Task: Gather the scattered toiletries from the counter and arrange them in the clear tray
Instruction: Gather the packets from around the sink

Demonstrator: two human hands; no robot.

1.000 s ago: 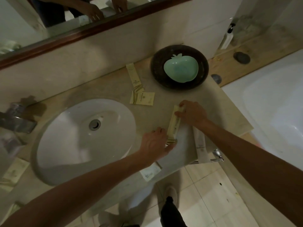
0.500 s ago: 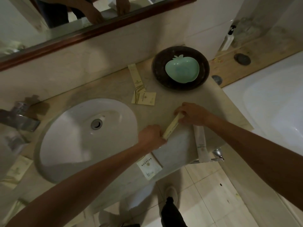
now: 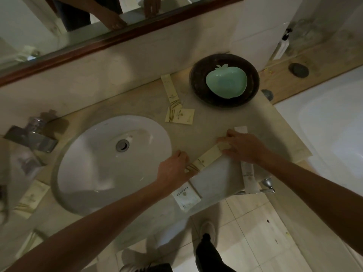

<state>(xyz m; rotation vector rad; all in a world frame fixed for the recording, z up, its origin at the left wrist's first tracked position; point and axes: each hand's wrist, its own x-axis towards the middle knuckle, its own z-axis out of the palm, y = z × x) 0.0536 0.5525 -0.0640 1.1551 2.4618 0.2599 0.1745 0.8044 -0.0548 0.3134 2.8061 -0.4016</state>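
Observation:
A long cream box [image 3: 204, 161] lies slanted along the far rim of the clear tray [image 3: 220, 179] at the counter's front edge. My left hand [image 3: 173, 169] grips its near left end and my right hand [image 3: 242, 148] pinches its far right end. Inside the tray, a white sachet [image 3: 185, 196] lies at the left and a white tube packet [image 3: 248, 177] at the right. On the counter lie another long cream packet [image 3: 170, 89], a square cream packet [image 3: 179, 116], and a white packet [image 3: 240, 129] half hidden behind my right hand.
A white sink [image 3: 110, 160] fills the left, with a chrome tap [image 3: 29, 136] beyond it. More cream packets [image 3: 31, 195] lie at the far left. A dark bowl [image 3: 198, 83] holding a green apple-shaped dish [image 3: 225, 83] stands at the back right. A bathtub [image 3: 334, 122] lies to the right.
The long cream box has swung from nearly upright to a low slant on the tray's far rim. My left hand shifted left along it, and my right hand moved farther back.

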